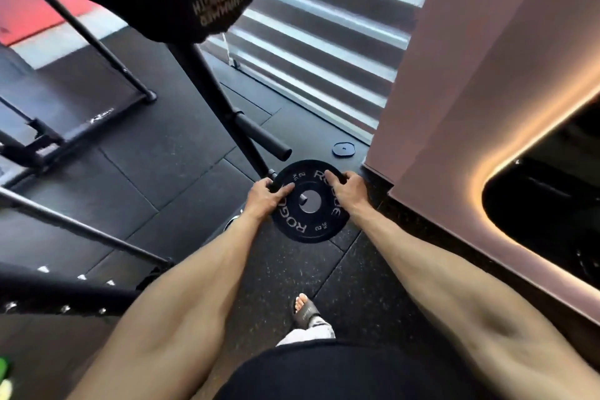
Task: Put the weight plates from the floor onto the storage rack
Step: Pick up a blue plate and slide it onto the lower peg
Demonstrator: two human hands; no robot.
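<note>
– Black weight plate (310,201), head view: where is it, and who holds it?
– It is held low over the rubber floor (146,156), just beside the foot of the storage rack (211,88). Whether its lower edge touches the floor, I cannot tell. The left hand (264,195) holds the left rim, with the fingers curled behind and the thumb on the face. The right hand (349,188) has the same closed grip on the upper right rim.
– Is it already on a peg?
– I think not. The free peg (263,137) stands out from the rack just above the plate, and the hole of the plate is lower.
– So what can go wrong?
– First, the aiming. The plate must come up and turn until its hole faces the end of the peg. If it comes crooked, the rim knocks the peg and the plate can twist out of the fingers. The grip is only on the edge, so a slip is possible.
– And if it falls?
– The person's foot (303,307), in an open sandal, is on the floor below the arms, rather near. This is my main worry.
– Anything else?
– A fingertip can be pinched between plate and rack when the plate slides on. Also, a small plate (343,149) lies on the floor near the wall (454,75), and it is easy to forget.
</note>
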